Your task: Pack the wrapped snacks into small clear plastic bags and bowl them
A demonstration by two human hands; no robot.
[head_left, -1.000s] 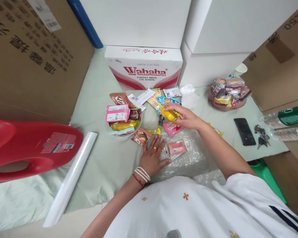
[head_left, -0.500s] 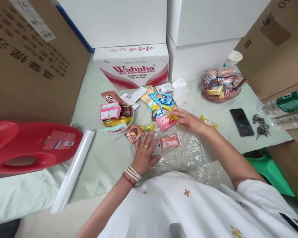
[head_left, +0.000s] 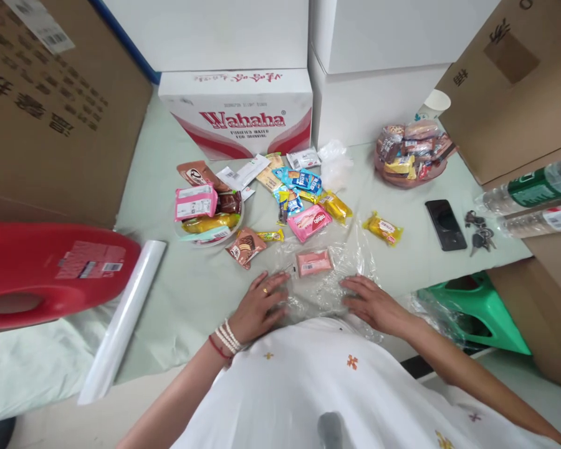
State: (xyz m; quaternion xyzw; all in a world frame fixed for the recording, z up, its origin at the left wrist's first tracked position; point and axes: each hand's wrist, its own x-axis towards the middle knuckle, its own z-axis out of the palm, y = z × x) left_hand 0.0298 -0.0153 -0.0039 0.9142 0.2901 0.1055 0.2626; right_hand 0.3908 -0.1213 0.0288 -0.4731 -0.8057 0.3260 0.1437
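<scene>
My left hand (head_left: 258, 304) lies flat with spread fingers on the left edge of a clear plastic bag (head_left: 330, 274) spread on the pale green cloth. My right hand (head_left: 371, 300) rests flat on the bag's right side, fingers stretched out. Inside or on the bag, between and just beyond my hands, lies a small pink snack packet (head_left: 313, 262). Beyond it sit a bigger pink packet (head_left: 309, 222), a yellow packet (head_left: 336, 207) and another yellow packet (head_left: 383, 228) further right.
A bowl of snacks (head_left: 207, 215) stands left, a second heaped bowl (head_left: 412, 156) at the back right. A Wahaha carton (head_left: 237, 112), white boxes and brown cartons ring the area. A red container (head_left: 47, 268), plastic roll (head_left: 121, 321), phone (head_left: 445, 224), keys (head_left: 479, 234) and green stool (head_left: 472, 308) lie around.
My right hand let go of the yellow packet, which now lies by the pink one, and drew back onto the bag. My left hand slid nearer. The view tilted down.
</scene>
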